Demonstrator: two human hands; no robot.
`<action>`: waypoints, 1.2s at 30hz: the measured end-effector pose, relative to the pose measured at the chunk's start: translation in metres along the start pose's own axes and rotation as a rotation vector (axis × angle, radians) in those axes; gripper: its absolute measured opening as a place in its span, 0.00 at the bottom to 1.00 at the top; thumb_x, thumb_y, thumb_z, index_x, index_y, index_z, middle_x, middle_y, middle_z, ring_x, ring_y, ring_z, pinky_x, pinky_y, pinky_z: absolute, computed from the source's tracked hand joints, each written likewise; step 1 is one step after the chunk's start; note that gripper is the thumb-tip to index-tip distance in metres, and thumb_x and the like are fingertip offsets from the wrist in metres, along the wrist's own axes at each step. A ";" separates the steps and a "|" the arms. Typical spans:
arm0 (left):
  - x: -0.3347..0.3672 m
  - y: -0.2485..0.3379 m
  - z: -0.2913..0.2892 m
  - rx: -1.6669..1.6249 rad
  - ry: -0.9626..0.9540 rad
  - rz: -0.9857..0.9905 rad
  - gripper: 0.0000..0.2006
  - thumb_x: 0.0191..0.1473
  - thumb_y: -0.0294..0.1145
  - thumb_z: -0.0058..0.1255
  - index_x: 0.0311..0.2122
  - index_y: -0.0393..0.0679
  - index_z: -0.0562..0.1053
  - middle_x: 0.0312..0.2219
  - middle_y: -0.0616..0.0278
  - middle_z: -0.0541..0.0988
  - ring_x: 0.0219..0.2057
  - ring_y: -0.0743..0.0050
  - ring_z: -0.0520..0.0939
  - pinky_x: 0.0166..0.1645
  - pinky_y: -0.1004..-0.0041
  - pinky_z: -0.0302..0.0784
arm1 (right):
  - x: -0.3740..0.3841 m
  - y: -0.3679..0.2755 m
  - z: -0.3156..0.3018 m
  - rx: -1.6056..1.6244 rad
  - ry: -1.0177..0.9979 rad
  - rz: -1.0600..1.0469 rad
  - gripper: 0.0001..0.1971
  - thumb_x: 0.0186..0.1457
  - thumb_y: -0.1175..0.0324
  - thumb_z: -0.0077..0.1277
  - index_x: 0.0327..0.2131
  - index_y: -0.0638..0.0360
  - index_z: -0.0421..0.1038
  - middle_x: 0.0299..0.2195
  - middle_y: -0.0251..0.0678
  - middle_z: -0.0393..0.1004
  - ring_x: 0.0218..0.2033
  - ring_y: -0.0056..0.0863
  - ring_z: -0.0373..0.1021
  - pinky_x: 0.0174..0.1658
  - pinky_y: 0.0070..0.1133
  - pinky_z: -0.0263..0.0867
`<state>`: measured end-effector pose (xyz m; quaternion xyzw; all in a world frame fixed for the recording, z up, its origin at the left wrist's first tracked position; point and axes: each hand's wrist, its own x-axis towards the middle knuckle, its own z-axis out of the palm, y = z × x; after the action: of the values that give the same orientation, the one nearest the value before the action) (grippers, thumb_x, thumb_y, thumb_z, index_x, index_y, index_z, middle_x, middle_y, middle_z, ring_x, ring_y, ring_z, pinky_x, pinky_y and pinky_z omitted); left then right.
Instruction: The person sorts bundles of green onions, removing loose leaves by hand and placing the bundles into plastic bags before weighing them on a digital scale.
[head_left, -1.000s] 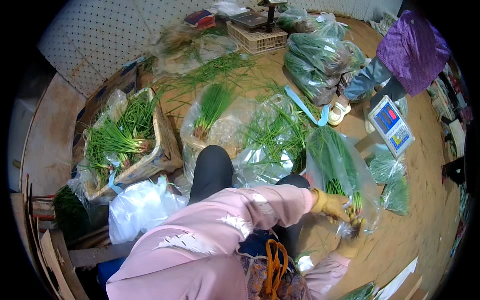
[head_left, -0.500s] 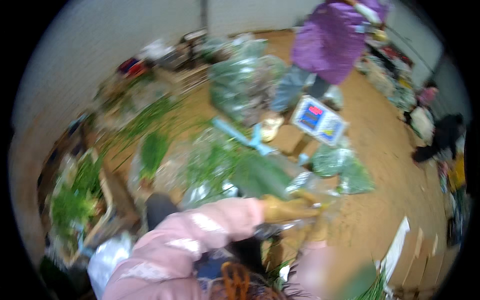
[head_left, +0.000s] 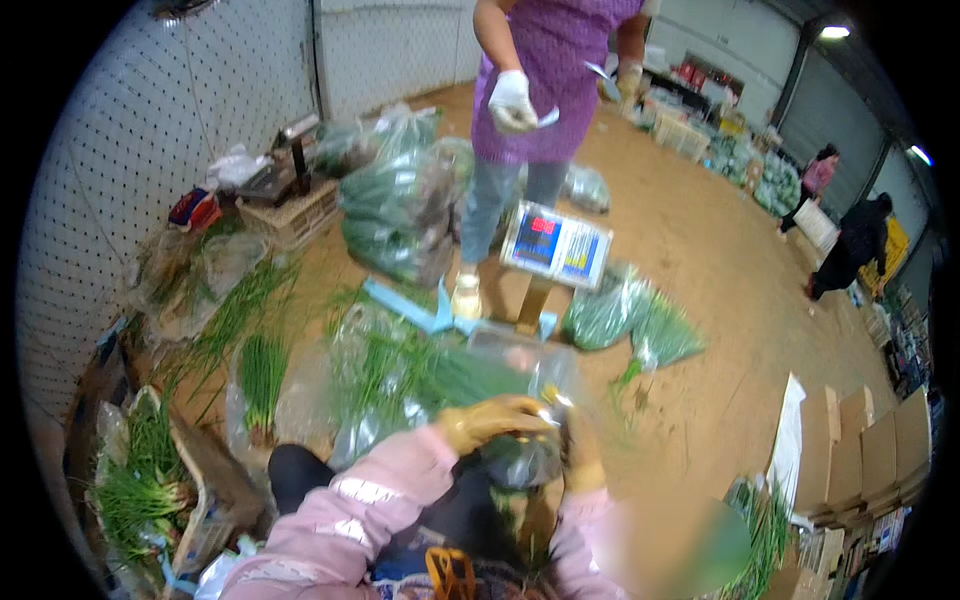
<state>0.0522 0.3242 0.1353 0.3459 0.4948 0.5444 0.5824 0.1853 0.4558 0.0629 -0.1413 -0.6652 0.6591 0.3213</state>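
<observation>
In a yellow glove, my left hand (head_left: 495,424) has its fingers bent round the gathered edge of a clear plastic bag (head_left: 525,465). My right hand (head_left: 581,455), also gloved and partly blurred, grips the bag's other side. A small yellowish bit (head_left: 551,397) shows between my fingertips, too small to name. Long green leafy stalks (head_left: 465,375) lie just beyond my left hand, under clear film. Past my hands stands a scale display (head_left: 557,245) on a post. Loose green stalks (head_left: 385,370) lie left of the bag.
A person in a purple apron (head_left: 550,90) stands beyond the scale, white-gloved, holding a small pale strip. Filled bags (head_left: 620,315) lie right of the scale; large ones (head_left: 395,210) stand behind left. A crate of scallions (head_left: 150,480) is at left. Cardboard boxes (head_left: 850,445) stand at right.
The view has tilted up and turned, showing more of the apron-wearing person and the far room. Both my hands stay at the bag; they sit further left in the picture and look further apart.
</observation>
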 end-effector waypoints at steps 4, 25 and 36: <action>-0.006 -0.023 -0.016 0.013 -0.027 -0.050 0.11 0.46 0.34 0.51 0.35 0.41 0.73 0.28 0.68 0.74 0.27 0.85 0.70 0.33 0.84 0.65 | -0.011 -0.029 0.022 -0.595 -0.179 -0.121 0.07 0.51 0.72 0.42 0.33 0.62 0.68 0.32 0.42 0.69 0.34 0.32 0.66 0.38 0.22 0.63; -0.030 -0.082 -0.063 -0.818 0.741 -0.019 0.15 0.49 0.29 0.45 0.44 0.39 0.65 0.33 0.59 0.73 0.32 0.73 0.75 0.36 0.77 0.72 | -0.112 0.057 -0.041 -0.933 -0.389 -0.247 0.19 0.41 0.76 0.47 0.41 0.61 0.63 0.42 0.45 0.65 0.43 0.41 0.63 0.46 0.30 0.59; -0.221 -0.100 -0.187 -0.248 1.150 0.133 0.16 0.48 0.36 0.49 0.42 0.43 0.67 0.32 0.65 0.72 0.32 0.75 0.74 0.34 0.77 0.69 | -0.090 -0.017 0.058 -0.550 -0.039 -0.093 0.10 0.49 0.80 0.40 0.37 0.66 0.66 0.35 0.44 0.70 0.37 0.35 0.67 0.41 0.24 0.62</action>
<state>-0.0787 0.0660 0.0343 -0.0451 0.6410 0.7336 0.2212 0.2217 0.3541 0.0619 -0.1797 -0.8308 0.4412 0.2877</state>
